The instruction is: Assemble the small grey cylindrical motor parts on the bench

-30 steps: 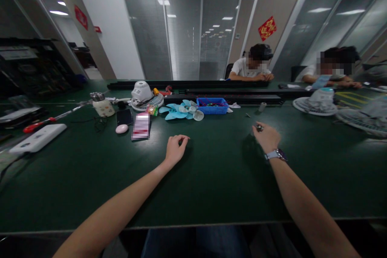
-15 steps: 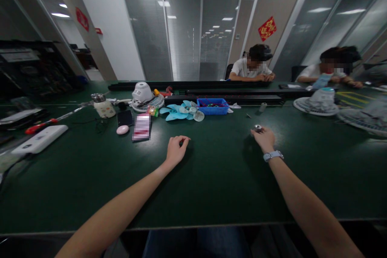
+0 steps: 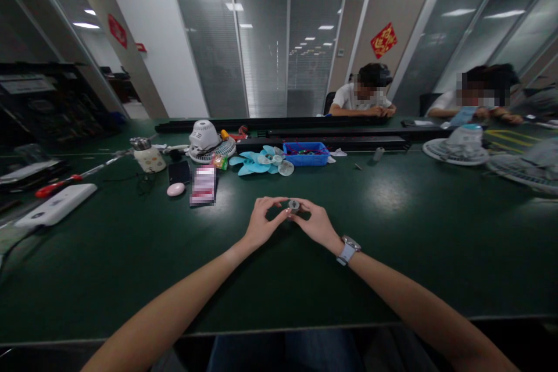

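2 hands: left hand [image 3: 261,225], right hand [image 3: 321,225]. 1 held metal part [image 3: 293,206]. 1 watch [image 3: 348,250]. 1 blue bin [image 3: 306,158]. 1 bottle [image 3: 149,159]. At least 3 fan housings [image 3: 203,135]. 2 red diamond posters [image 3: 384,40]. 2 co-workers [image 3: 346,99]. Blue fan blades [image 3: 255,162] overlap, can't count.

Small round metallic part [image 3: 293,206] between both hands [image 3: 261,223] [image 3: 321,225]

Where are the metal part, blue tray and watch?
Metal part [image 3: 293,205]: head view, on its upward-facing end.
Blue tray [image 3: 307,160]: head view, on its near wall.
Watch [image 3: 347,251]: head view, on its pale strap.
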{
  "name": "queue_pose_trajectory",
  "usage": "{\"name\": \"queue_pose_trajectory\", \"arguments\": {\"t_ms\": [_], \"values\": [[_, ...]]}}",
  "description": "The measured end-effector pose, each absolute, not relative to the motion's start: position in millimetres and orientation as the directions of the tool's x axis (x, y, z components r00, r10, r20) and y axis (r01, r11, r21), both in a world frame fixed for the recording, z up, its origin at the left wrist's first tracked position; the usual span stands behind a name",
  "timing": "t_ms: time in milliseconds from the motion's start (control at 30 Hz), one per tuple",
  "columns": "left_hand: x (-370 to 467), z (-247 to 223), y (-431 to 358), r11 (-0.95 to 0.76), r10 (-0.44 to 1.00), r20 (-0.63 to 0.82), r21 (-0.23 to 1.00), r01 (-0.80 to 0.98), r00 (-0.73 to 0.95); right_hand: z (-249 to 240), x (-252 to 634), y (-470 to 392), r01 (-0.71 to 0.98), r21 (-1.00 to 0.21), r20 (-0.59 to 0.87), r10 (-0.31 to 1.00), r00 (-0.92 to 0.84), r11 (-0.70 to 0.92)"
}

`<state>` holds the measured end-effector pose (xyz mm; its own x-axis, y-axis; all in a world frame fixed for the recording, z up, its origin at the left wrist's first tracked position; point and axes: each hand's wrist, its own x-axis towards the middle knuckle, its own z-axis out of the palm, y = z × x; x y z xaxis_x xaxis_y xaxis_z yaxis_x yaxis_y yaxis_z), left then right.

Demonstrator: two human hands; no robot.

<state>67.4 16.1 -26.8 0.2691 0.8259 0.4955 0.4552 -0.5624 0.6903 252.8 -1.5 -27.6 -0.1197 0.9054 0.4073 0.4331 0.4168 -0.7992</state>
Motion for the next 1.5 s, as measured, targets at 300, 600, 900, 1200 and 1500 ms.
{"name": "queue_pose_trajectory", "arguments": {"t_ms": [300, 600, 900, 1200, 1500], "values": [[70.3, -21.5, 14.2, -0.551, 0.827, 0.515, 0.662, 0.508, 0.227, -35.4, 250.6, -2.5, 0.436, -0.765, 0.394, 0.880, -0.265, 0.474], [69.9, -16.3, 14.5, -0.569, 0.811, 0.527, 0.610, 0.552, 0.254, -33.8, 251.3, -5.1, 0.499, -0.728, 0.375, 0.882, -0.285, 0.471], [60.8, -18.4, 28.6, -0.536, 0.808, 0.572, 0.614, 0.580, 0.142, -27.3, 251.1, -8.3, 0.567, -0.675, 0.354, 0.882, -0.312, 0.472], [55.0, -39.4, 39.0, -0.344, 0.931, 0.321, 0.617, 0.708, 0.172, -25.7, 250.8, -10.9, 0.617, -0.626, 0.376, 0.878, -0.296, 0.476], [53.1, -36.2, 34.2, -0.334, 0.941, 0.262, 0.606, 0.722, 0.215, -24.0, 319.0, 22.9, 0.823, -0.500, 0.539, 0.841, 0.052, 0.270]]}}
